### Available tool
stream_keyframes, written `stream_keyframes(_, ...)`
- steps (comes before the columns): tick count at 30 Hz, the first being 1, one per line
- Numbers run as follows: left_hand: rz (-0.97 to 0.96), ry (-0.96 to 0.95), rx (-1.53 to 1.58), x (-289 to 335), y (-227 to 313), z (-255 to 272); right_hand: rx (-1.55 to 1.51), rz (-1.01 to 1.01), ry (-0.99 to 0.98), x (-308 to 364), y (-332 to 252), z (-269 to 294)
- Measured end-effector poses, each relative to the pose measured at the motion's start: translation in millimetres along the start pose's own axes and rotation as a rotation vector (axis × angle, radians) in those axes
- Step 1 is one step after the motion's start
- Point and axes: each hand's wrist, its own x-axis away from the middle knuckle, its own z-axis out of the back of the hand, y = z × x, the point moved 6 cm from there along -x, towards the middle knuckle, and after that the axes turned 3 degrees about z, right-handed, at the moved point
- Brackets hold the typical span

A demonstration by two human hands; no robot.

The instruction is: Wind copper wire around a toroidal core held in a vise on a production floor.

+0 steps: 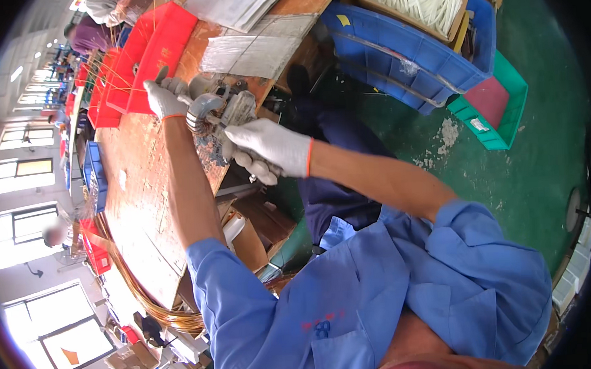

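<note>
A ring-shaped coil (205,114) wound with copper wire sits in a grey metal fixture (238,109) at the table's edge. My left hand (166,100), in a white glove, is beside the coil's far left side. Its fingers are closed, and thin copper wires (116,80) stretch away from it over the red bins. My right hand (267,146), also gloved, is against the near side of the fixture. Its fingers are curled, with thumb and forefinger close to the coil; whatever they grip is hidden.
Red plastic bins (161,48) and grey sheets (253,51) lie on the wooden table (134,185). A copper wire bundle (138,290) hangs along its left side. At right stand a blue crate (395,61), a box of white strips (419,4) and a green bin (513,99).
</note>
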Motion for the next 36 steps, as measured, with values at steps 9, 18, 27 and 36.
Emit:
stream_keyframes(9,-0.154,0.212,-0.26,67.9,85.7,33.3,-0.264,-0.399,-0.078,191.5,35.8,37.5)
stream_keyframes(18,-0.539,-0.276,-0.912,224.9,23.7,-112.2,0.269,-0.532,-0.654,367.9,29.7,64.0)
stream_keyframes(27,-0.213,-0.039,-0.265,16.8,36.8,-29.3,-0.355,-0.125,-0.115,52.0,30.7,-2.0)
stream_keyframes(36,-0.401,0.231,-0.646,95.9,29.6,5.3,-0.583,-0.329,-0.26,124.5,41.7,24.4)
